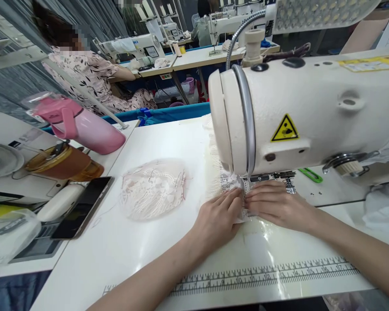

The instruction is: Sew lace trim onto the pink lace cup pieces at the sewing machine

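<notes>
White lace fabric (pixel 246 214) lies under the needle area of a cream sewing machine (pixel 311 103), largely covered by my hands. My left hand (pixel 218 216) presses on the fabric from the left, its fingers bent and held together. From the right, my right hand (pixel 278 205) grips the same piece, fingers close together with their tips near the presser foot. The fingertips of both hands nearly meet, and the thumbs are mostly hidden. To the left of my hands, a rounded, pale lace piece (pixel 154 188) with loose reddish threads rests on the white table (pixel 168 242).
Left of the lace stand a pink bottle (pixel 84 125), an amber cup (pixel 65 162) and a dark phone (pixel 82 207). A printed ruler (pixel 233 278) runs along the front edge. A green thread snipper (pixel 311 175) lies behind my right hand. Another person (pixel 84 77) sits beyond.
</notes>
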`<state>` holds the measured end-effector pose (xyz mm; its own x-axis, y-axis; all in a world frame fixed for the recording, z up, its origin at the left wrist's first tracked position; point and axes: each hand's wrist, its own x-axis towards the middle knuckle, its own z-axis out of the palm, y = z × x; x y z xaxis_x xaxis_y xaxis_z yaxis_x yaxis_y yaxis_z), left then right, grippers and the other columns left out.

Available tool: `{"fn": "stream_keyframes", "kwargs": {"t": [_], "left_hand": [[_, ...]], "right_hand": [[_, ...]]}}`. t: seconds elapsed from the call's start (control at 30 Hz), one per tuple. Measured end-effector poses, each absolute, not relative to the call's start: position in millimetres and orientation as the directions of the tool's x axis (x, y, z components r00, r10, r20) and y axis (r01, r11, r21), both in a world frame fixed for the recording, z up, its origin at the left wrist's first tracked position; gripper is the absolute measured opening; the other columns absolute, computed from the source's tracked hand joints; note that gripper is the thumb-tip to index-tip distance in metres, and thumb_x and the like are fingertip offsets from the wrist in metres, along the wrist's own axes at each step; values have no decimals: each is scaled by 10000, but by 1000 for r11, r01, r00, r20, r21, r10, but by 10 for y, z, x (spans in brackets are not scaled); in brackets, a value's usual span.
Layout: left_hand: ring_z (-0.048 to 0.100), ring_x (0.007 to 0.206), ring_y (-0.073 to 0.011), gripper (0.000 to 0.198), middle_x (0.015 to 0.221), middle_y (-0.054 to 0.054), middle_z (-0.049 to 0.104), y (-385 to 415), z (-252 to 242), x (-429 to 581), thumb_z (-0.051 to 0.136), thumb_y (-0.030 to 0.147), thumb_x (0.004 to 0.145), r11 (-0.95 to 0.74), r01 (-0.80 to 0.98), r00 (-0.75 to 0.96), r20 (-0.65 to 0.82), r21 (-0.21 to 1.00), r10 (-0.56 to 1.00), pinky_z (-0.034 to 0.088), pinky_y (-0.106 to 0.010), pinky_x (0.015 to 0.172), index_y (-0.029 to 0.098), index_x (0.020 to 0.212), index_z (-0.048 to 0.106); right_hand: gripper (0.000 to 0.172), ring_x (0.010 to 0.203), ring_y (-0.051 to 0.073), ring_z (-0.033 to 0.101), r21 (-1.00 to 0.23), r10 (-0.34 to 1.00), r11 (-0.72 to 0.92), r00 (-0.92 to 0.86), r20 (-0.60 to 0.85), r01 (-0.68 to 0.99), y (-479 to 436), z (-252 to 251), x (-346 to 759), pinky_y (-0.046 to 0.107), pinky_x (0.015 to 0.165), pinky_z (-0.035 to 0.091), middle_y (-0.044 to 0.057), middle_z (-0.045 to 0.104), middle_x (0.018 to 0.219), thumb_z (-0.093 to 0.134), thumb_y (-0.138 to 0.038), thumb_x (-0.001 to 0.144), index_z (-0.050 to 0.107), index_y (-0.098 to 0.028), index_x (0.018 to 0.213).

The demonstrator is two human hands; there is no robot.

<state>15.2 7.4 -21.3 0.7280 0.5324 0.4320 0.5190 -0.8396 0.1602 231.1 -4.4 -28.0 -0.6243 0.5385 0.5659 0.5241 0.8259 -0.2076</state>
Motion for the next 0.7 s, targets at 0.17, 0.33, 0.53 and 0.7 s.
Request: {"fn": "stream_keyframes", "kwargs": {"t": [0.17,0.33,0.53,0.7], "left_hand": [[632,1093,-233,189,1211,-123,635,130,-219,138,516,85,746,-821,544,712,422,174,562,584,-366,866,167,916,513],[632,1091,-237,224,1231,-125,623,142,-224,138,509,79,747,-801,574,699,409,167,586,585,-370,864,170,952,506],[594,1154,-230,344,1265,-110,604,139,-207,153,484,56,729,-781,608,698,373,142,611,560,-360,917,156,1055,527],[566,1190,-223,441,1275,-87,603,139,-208,163,471,87,776,-792,602,710,383,105,591,531,-373,969,128,1213,522]], "right_hand": [[237,940,184,653,-198,598,776,-600,531,599,-74,-306,2241,343,842,551,-2,722,925,523,-130,887,689,-273,974],[223,914,184,661,-179,580,783,-596,555,595,-36,-263,2219,357,857,547,12,724,914,524,-88,868,686,-219,947],[191,914,144,653,-165,541,804,-589,600,571,8,-244,2221,332,890,515,7,713,918,490,-85,892,660,-165,921],[169,950,137,639,-179,564,788,-576,592,589,8,-266,2256,318,932,486,8,707,959,492,-122,910,654,-165,924]]}}
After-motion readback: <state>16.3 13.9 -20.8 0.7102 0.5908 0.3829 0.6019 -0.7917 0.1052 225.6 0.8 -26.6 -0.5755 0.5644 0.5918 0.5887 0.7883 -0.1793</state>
